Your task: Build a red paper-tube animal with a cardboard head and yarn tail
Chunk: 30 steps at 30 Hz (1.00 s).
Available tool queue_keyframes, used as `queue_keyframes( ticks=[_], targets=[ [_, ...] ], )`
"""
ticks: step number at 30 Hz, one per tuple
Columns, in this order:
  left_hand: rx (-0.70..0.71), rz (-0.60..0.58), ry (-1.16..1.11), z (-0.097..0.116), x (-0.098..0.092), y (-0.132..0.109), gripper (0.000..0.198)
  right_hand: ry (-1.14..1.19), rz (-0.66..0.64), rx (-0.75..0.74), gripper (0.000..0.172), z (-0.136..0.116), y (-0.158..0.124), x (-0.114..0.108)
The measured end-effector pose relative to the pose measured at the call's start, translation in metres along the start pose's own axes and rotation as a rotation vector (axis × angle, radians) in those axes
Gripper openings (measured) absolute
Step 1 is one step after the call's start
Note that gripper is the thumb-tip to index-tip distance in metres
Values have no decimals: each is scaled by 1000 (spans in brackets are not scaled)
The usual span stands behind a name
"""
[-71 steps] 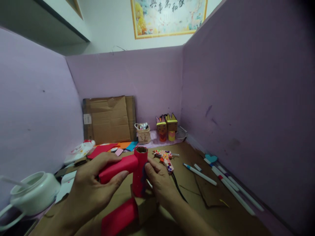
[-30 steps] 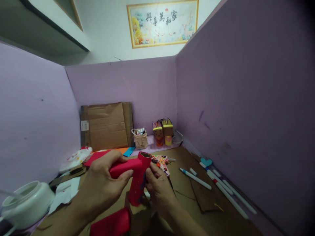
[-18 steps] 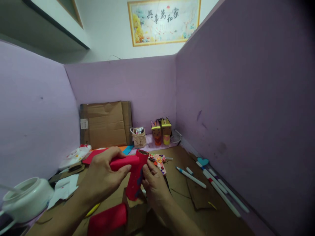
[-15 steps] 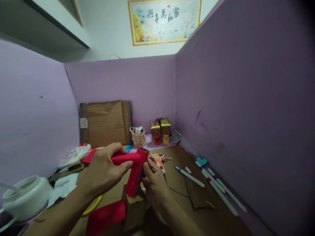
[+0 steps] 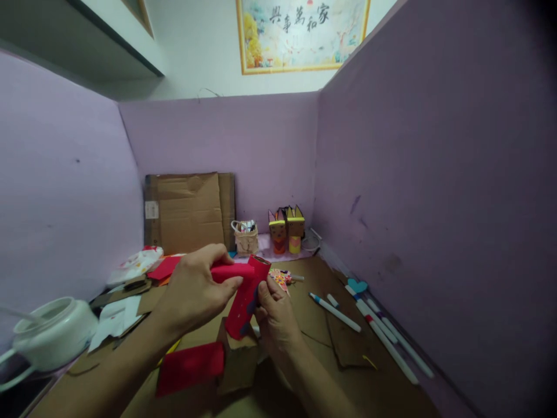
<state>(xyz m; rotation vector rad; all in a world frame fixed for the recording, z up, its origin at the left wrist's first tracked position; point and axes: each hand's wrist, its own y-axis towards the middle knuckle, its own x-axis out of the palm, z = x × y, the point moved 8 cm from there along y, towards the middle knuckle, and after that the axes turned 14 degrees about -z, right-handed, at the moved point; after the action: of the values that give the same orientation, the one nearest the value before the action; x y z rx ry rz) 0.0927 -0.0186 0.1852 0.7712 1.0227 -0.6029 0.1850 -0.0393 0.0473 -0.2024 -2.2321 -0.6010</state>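
My left hand [image 5: 196,293] grips a red tube-like piece [image 5: 230,271] between thumb and fingers. This piece lies roughly level, its right end against the upper side of a red cardboard tube [image 5: 239,307] with bluish-purple spots. My right hand [image 5: 278,319] holds that spotted tube from the right, thumb near its top. The tube leans to the right, its open upper end showing brown cardboard inside. Its lower end is at the top of a small brown cardboard box [image 5: 241,363]; whether it is attached cannot be seen. A flat-looking red piece [image 5: 191,367] extends left from the box.
White markers [image 5: 335,312] lie on the right beside the purple wall. A glue gun with a patterned body [image 5: 282,278] is behind my right hand. At the back stand two cardboard figures [image 5: 295,229] and a small basket [image 5: 246,239]. A white pot [image 5: 54,334] stands at left.
The spotted tube tilts slightly more to the right, and both hands have shifted a little with it. The camera view has turned slightly. Both holds look the same.
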Motion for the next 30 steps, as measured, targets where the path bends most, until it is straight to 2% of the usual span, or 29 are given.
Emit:
queue_keyframes(
  ticks=[6,10,12,16,18,24,27,30],
  targets=[
    [-23,6,18,-2,2,-5,13,-46,-47,10,37,3,0,0],
    [-70,-47,74,-5,6,5,12,36,-23,11,35,10,1,-3],
    [-70,-85,83,-5,7,17,22,82,-31,4,32,11,1,-2],
    [-40,-146,49,-1,4,41,58,141,-26,30,28,11,0,-2],
    [-35,-160,24,-1,2,49,70,182,-6,33,26,11,0,-3],
    [-77,-209,-308,-11,-7,55,71,237,21,5,27,10,4,-11],
    [-146,-117,-448,-31,-20,47,66,265,53,21,26,13,4,-18],
    [-209,62,-727,-67,-32,16,49,274,92,4,21,13,6,-25]
  ],
)
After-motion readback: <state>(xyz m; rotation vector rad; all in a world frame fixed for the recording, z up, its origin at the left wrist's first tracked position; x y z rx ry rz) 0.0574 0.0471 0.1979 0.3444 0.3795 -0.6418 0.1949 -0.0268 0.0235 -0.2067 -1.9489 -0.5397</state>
